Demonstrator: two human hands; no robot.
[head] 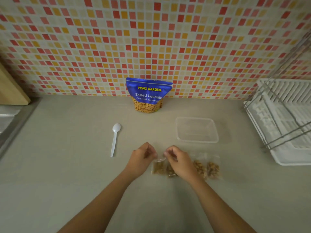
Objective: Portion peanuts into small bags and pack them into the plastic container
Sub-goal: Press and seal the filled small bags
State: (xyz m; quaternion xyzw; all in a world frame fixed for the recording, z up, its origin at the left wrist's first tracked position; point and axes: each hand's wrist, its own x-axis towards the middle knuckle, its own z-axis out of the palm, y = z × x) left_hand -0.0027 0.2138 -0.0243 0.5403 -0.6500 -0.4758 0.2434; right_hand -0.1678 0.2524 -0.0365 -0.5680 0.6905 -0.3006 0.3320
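A blue bag of salted peanuts (pixel 149 95) stands against the tiled wall. A clear plastic container (pixel 196 129) lies empty to its front right. My left hand (pixel 142 157) and my right hand (pixel 177 159) both pinch the top edge of a small clear bag with peanuts (pixel 158 167) on the counter. A second small filled bag (pixel 170 171) is partly hidden under my right hand. Two more filled small bags (pixel 207 167) lie to the right of that hand. A white plastic spoon (pixel 115 138) lies to the left.
A white dish rack (pixel 284 121) with metal wires fills the right side. A wooden board (pixel 11 88) leans at the far left above a metal sink edge (pixel 8 118). The grey counter (pixel 67 165) spreads around the hands.
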